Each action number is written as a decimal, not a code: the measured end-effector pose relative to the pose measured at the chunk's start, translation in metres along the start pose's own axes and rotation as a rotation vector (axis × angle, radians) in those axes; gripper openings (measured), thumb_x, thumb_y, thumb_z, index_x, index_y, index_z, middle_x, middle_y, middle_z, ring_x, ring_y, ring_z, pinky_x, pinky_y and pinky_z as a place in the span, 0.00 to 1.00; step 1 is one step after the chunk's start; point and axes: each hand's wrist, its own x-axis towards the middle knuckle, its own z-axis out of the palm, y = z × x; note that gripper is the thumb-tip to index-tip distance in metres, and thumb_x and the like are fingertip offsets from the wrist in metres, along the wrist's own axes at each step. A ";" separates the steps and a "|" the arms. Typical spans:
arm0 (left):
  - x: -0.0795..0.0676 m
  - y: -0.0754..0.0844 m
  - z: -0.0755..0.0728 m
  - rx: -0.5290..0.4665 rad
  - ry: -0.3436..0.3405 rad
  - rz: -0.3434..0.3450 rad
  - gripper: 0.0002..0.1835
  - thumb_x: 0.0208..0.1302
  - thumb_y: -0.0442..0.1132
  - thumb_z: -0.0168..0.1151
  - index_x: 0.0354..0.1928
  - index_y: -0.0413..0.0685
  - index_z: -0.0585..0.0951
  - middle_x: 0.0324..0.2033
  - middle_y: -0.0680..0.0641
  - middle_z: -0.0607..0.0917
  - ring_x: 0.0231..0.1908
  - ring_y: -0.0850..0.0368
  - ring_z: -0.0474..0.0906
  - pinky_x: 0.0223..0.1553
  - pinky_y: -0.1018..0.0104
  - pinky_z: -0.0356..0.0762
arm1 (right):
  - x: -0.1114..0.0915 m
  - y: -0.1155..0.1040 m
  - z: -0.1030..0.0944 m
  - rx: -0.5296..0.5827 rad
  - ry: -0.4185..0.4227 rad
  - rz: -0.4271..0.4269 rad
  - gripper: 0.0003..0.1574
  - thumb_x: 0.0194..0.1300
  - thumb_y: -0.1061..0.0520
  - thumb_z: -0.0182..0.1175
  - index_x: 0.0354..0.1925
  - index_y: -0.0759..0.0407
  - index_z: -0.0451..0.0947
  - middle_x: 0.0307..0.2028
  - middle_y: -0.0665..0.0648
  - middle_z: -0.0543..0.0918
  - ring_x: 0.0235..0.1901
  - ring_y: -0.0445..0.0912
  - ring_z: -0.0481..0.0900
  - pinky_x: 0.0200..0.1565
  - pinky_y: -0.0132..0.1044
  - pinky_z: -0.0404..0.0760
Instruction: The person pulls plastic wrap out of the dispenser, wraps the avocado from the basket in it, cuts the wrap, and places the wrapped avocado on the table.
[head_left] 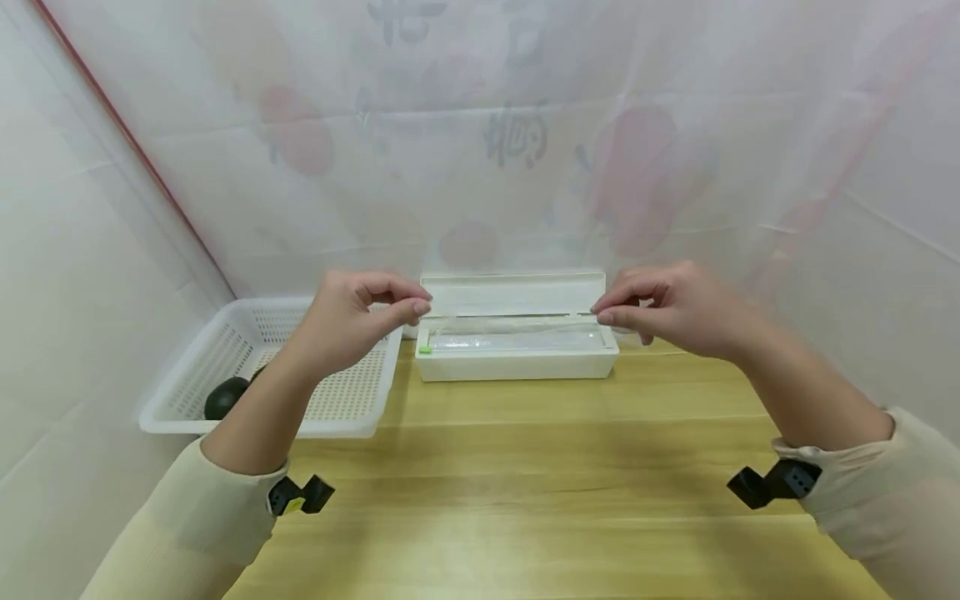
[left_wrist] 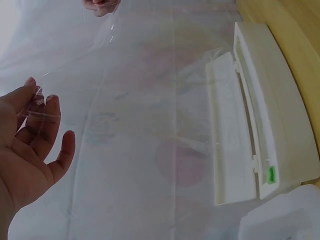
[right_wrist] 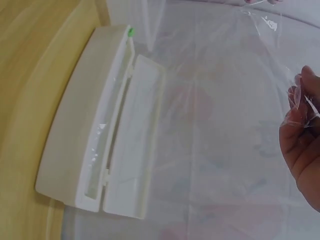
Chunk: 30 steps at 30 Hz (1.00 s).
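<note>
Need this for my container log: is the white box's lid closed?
No, the head view shows the lid standing open along the far edge of the white box.

Yellowish wood-grain table (head_left: 510, 483).
We are seeing a long white box (head_left: 517, 368) sitting open-lidded at the back, a white basket (head_left: 337, 428) resting just beside it.
</note>
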 end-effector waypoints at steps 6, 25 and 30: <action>-0.019 0.001 0.008 -0.066 -0.106 -0.010 0.04 0.63 0.35 0.67 0.37 0.50 0.88 0.30 0.54 0.87 0.31 0.58 0.83 0.34 0.65 0.83 | -0.019 0.001 0.017 0.092 -0.084 -0.022 0.13 0.65 0.63 0.64 0.40 0.43 0.86 0.32 0.41 0.82 0.17 0.38 0.74 0.20 0.32 0.75; -0.104 -0.039 0.059 -0.206 -0.309 -0.226 0.04 0.65 0.43 0.66 0.37 0.55 0.87 0.30 0.55 0.86 0.32 0.58 0.82 0.35 0.64 0.83 | -0.076 0.027 0.113 0.422 -0.365 0.206 0.07 0.69 0.50 0.61 0.40 0.47 0.86 0.35 0.48 0.84 0.24 0.39 0.76 0.22 0.37 0.80; -0.118 -0.042 0.067 -0.258 -0.389 -0.237 0.06 0.65 0.46 0.66 0.37 0.55 0.86 0.31 0.54 0.86 0.32 0.61 0.81 0.35 0.65 0.82 | -0.091 0.031 0.130 0.456 -0.409 0.216 0.07 0.68 0.48 0.62 0.39 0.45 0.86 0.33 0.46 0.83 0.25 0.33 0.74 0.20 0.36 0.79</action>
